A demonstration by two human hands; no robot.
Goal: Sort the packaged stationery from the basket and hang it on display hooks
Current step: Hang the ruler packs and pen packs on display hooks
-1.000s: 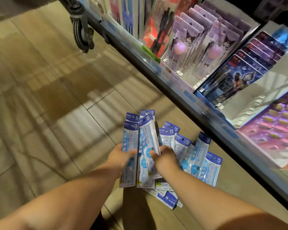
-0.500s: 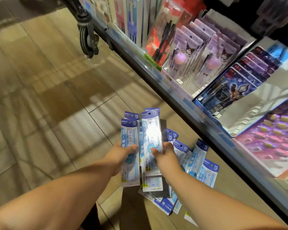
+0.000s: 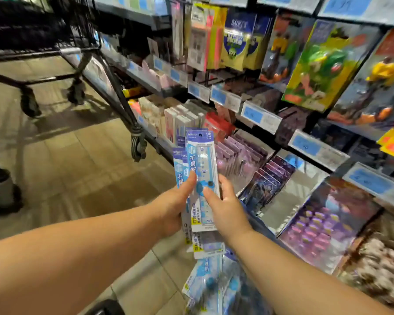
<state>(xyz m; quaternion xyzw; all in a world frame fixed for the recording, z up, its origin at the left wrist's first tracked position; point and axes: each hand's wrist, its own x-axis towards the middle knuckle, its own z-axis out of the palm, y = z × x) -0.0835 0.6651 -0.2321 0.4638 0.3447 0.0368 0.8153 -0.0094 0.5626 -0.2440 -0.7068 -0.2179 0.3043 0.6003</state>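
Nearest, low between the two forearms, more blue ruler packs (image 3: 208, 284) lie in a blurred heap; what they rest on cannot be made out. Just beyond them both hands meet on a small fan of ruler packs held upright over the tiled floor (image 3: 77, 169). The left hand (image 3: 172, 210) grips the fan from its left side, thumb pressed flat on the printed face and fingers wrapped out of sight behind. The right hand (image 3: 226, 210) pinches the front ruler pack (image 3: 200, 160), with its thumb on the blue part of the card and its fingers curled round the right edge. That front pack stands highest, its "15 cm" header topmost. The other packs (image 3: 179, 164) peep out behind it to the left and below.

To the right and a little farther, the shelf unit (image 3: 316, 148) runs away at a slant, its edges lined with blue price labels. On its low tier, just beyond the hands, stand rows of purple pen packs (image 3: 239, 160), and dark blue card packs (image 3: 267, 178) to their right. To the left, a black wire cart (image 3: 114, 87) stands close against the shelves, one caster (image 3: 138, 144) near the packs' left. Farthest, the upper tiers hold a yellow pack (image 3: 237, 42) and bright toy boxes (image 3: 319, 64).
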